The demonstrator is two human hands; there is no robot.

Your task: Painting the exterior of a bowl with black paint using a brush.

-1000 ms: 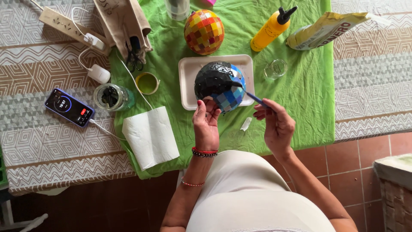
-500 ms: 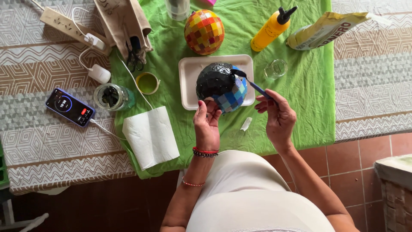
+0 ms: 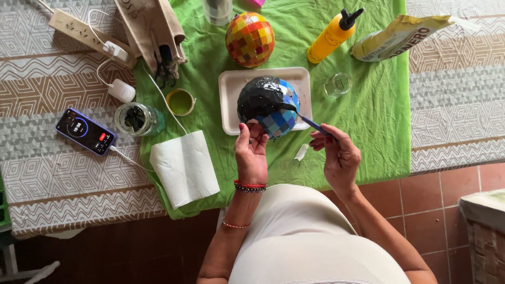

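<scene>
Blue mosaic ball [image 3: 276, 118], half black-coated, over white tray [image 3: 231, 84]
Left hand [image 3: 251, 152] gripped ball; right hand [image 3: 339, 155] pinched blue brush [image 3: 310, 123], angled up-left

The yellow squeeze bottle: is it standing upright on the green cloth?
No, the yellow squeeze bottle lies on its side on the green cloth.

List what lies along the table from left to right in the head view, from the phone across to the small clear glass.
Phone → glass jar → small green cup → white tray → blue-tiled ball, steadied by the left hand → brush in the right hand → small clear glass.
</scene>
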